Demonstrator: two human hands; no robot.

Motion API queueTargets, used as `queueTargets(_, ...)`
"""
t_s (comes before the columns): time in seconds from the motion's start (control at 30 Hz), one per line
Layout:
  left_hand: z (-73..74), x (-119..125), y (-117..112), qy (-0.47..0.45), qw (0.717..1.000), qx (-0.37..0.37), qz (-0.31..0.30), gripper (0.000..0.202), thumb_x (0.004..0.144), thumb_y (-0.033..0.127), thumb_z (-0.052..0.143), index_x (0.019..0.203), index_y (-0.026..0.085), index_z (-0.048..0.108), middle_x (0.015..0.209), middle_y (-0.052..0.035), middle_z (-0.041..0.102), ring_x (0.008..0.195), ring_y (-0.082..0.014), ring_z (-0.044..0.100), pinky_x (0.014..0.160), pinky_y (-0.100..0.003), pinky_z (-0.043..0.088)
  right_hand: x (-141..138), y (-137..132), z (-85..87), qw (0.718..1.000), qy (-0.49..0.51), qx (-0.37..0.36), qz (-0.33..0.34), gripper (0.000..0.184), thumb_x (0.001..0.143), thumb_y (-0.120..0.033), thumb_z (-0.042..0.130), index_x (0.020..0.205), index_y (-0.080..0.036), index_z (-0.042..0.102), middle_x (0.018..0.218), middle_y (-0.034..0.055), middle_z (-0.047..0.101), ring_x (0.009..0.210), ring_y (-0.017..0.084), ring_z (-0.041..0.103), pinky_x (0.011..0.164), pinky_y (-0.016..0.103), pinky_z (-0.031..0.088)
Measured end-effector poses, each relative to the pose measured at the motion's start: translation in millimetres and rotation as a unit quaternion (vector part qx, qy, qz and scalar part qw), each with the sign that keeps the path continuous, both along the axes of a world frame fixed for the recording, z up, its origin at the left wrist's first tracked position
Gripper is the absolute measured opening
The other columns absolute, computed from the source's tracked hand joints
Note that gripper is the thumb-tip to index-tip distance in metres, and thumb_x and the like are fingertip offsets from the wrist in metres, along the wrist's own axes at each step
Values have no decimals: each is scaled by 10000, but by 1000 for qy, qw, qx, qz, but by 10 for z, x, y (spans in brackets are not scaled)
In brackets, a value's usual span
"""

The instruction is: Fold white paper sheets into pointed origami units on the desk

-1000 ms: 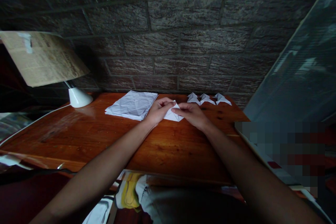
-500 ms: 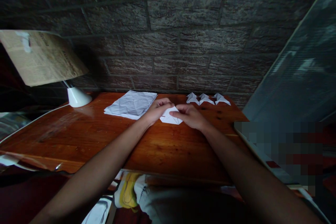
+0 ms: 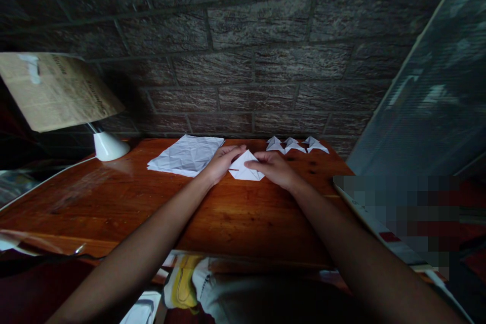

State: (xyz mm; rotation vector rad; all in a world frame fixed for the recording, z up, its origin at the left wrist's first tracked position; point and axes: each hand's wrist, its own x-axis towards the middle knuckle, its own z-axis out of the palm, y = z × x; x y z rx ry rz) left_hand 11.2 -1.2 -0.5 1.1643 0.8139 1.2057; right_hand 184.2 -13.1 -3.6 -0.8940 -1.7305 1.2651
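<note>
Head view: both bare hands work one folded white paper piece [image 3: 245,168] lying on the wooden table [image 3: 212,212].

Left hand [image 3: 220,162]: palm down, fingers curled over the piece's left edge, fingertips on the upper left slope of the fold. Pressing or holding the paper, not a full fist. Exact pinch not readable from this angle.

Right hand [image 3: 274,168]: palm down, index and thumb closed onto the piece's right side, near its peak. Rest of the fingers curled loosely over the table.

Paper piece: sits between the two hands, touching both. Triangular outline, point up toward the wall, flat base toward the person. Whether it lies fully flat or is lifted slightly at the top, cannot tell.

Around the hands:
- Just left of the left hand, nearly touching its knuckles: crumpled white sheets [image 3: 186,154], spread flat, looks like a small stack.
- Beyond the right hand, near the wall: three small folded paper shapes [image 3: 295,145] in a row, side by side, apart from the hand.
- Well to the left of the left hand: white lamp base [image 3: 109,146] with a tan shade [image 3: 56,91] above it.
- Behind everything: dark brick wall [image 3: 258,61].
</note>
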Motion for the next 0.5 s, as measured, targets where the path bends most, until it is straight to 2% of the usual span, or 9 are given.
queueTargets(0.13,39,-8,-23,-10,1000,-6,-23,300,585,370,852,761,141,767,710,-28,723,618,-127,597,578,-229,414,17,10,12,1000,15,-13,0,333,693,-476,738,757,-154,681,684,-12,619,613,112,497,578,251,350)
queueTargets(0.3,47,-35,-32,16,998,13,-53,312,629,363,836,864,164,795,787,-48,756,671,-141,629,635,-243,454,21,-9,29,1000,11,-25,16,331,679,-466,757,752,-151,683,645,-31,584,591,105,467,581,254,333)
queueTargets(0.4,23,-55,-18,45,997,41,-50,305,646,374,835,875,175,796,851,-58,766,720,-154,646,673,-256,470,21,-5,16,1000,0,-16,13,337,687,-475,751,732,-150,673,627,-38,559,580,100,444,567,253,312)
queueTargets(0.5,-5,-60,3,89,991,101,-25,303,679,413,814,868,177,791,879,-59,766,755,-161,650,690,-258,476,18,7,-4,1000,-5,-9,2,355,700,-496,736,694,-153,644,616,-42,536,576,95,425,558,250,292)
